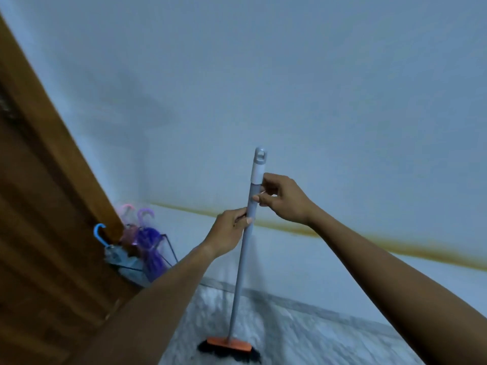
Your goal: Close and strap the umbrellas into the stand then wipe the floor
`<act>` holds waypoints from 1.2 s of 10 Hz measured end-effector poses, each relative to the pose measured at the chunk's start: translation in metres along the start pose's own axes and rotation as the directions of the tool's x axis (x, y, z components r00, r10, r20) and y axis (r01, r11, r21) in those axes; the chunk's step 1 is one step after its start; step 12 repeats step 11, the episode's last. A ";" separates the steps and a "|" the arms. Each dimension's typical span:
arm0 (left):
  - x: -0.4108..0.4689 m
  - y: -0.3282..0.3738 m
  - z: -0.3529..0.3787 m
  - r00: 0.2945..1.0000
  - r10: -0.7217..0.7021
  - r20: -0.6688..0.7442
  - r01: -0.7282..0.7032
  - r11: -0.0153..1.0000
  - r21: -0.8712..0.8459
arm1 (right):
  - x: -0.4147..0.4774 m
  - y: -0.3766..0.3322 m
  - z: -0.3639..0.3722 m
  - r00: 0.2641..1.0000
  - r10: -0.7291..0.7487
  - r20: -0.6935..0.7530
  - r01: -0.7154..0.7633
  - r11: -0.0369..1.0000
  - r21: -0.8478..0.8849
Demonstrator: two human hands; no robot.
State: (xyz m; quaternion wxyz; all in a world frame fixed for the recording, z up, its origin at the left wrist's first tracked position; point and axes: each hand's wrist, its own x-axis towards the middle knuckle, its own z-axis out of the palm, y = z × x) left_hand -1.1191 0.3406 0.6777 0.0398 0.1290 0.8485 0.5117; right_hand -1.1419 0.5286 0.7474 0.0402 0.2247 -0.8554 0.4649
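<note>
Only had the head view to go on. The three umbrellas were already folded and sitting in the wire stand in the corner by the wooden door, blue hook handle nearest the door, pink and purple ones behind it. Too blurry for me to say if the straps were done up. So I read this as the floor-wiping step.

The left hand was wrapped around the grey pole of the broom, and the right hand was just above it, fingers pinching the pole under the white cap. Hands were close together, both clamped on the pole, which stood nearly upright. The orange head with dark bristles rested on the marbled floor, well apart from the stand.

Next move, I figured: tilt the pole and drag the head across the floor, keeping clear of the stand.
</note>
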 end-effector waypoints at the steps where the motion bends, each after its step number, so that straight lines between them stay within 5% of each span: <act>1: 0.041 0.007 0.029 1.000 -0.007 0.027 0.006 1.000 0.012 | 0.011 0.032 -0.030 0.999 0.035 -0.015 -0.035 0.999 0.001; 6: 0.167 0.021 0.096 0.999 -0.022 0.033 0.021 0.999 0.032 | 0.065 0.128 -0.106 0.967 0.230 -0.107 -0.223 0.972 0.077; 12: 0.164 0.018 0.092 0.993 -0.118 -0.001 0.118 0.991 -0.059 | 0.069 0.133 -0.101 0.927 0.307 -0.217 -0.304 0.951 0.048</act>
